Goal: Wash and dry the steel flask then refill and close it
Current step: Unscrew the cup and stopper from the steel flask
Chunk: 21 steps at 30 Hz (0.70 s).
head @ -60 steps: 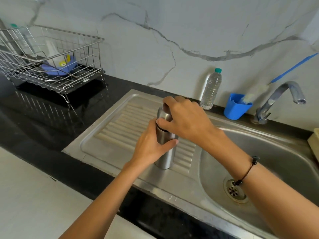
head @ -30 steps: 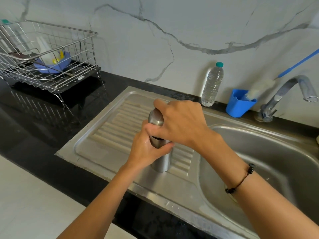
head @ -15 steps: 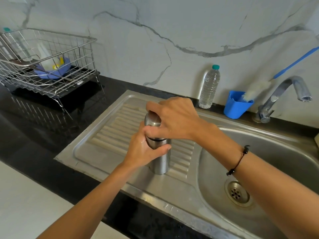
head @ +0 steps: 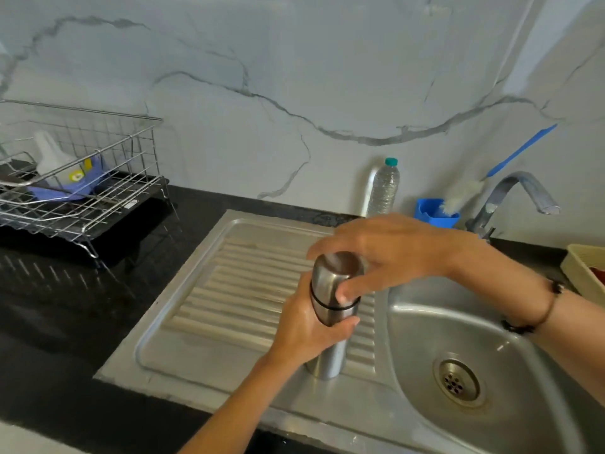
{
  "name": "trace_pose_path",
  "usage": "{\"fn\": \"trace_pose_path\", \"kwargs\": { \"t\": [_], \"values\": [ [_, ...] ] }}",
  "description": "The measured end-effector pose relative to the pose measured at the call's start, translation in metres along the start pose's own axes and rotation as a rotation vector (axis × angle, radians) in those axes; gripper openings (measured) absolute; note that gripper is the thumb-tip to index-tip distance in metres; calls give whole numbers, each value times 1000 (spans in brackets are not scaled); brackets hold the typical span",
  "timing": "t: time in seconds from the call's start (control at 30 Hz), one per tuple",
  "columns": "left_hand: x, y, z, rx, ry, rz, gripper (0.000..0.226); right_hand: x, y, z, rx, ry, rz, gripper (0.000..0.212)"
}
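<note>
The steel flask [head: 331, 319] is standing upright on the ribbed draining board of the sink [head: 229, 290], beside the basin. The left hand [head: 311, 326] is gripping its body, while the right hand [head: 379, 253] is grasping the cap [head: 330, 276] from above, seemingly turning it. Whether it is being opened or closed, I cannot tell. The tap [head: 514, 198] is not running, so washing may be still ahead.

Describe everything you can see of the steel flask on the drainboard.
The steel flask is a slim brushed-metal cylinder with a rounded cap and a dark ring at the joint. It stands upright on the ribbed drainboard. The left hand grips its body; the right hand holds the cap.
</note>
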<state>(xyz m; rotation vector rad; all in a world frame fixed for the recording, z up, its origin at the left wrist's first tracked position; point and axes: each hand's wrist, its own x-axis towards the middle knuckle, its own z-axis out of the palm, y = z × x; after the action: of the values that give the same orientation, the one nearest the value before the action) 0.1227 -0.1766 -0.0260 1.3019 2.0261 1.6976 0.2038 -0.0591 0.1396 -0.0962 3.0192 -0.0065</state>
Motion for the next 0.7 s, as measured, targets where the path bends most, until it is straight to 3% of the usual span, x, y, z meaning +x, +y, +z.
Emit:
{"fn": "trace_pose_path", "kwargs": {
  "t": [0.13, 0.27, 0.37, 0.43, 0.5, 0.63, 0.7],
  "values": [
    [2, -7, 1, 49, -19, 32, 71, -2, -27, 1, -200, 126, 290, 82],
    [3, -10, 1, -8, -36, 42, 61, 4, -46, 12, -142, 107, 394, 50],
    [3, -8, -2, -48, -29, 63, 60, -1, -43, 7, 24, 13, 319, 22],
    [1, -8, -2, -69, -48, 79, 66, -6, -42, 2, 129, -69, 229, 37],
    [0, -9, -2, -87, -66, 74, 75, -8, -46, -1, 175, -49, 240, 46],
    [1, -10, -1, -64, -98, 54, 77, 0, -58, -2, -147, 74, 478, 62],
    [-1, -9, -2, -83, -97, 51, 73, 5, -65, 1, -194, 75, 474, 54]
  ]
}}
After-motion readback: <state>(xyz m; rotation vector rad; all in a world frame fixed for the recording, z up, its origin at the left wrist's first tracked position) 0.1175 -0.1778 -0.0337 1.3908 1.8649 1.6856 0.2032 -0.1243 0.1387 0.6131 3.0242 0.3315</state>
